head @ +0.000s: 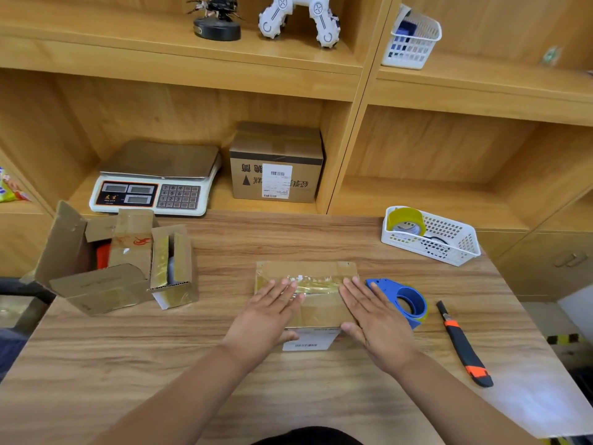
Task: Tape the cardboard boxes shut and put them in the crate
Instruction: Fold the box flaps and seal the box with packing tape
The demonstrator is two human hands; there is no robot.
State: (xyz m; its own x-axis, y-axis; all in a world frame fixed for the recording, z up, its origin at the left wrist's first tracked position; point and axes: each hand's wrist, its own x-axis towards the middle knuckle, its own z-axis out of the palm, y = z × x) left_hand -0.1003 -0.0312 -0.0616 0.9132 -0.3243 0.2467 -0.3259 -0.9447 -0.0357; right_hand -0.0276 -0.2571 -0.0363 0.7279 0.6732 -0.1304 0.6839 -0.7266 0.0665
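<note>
The left grip (pixel 266 313) and right grip (pixel 375 319) lie flat, fingers straight, pressing a small brown cardboard box (pixel 321 311) at the middle of the wooden tabletop (pixel 128 364). A blue plastic tape dispenser (pixel 418 305) sits just right of it.

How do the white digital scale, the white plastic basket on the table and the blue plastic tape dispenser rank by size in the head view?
1. white digital scale
2. white plastic basket
3. blue plastic tape dispenser
</note>
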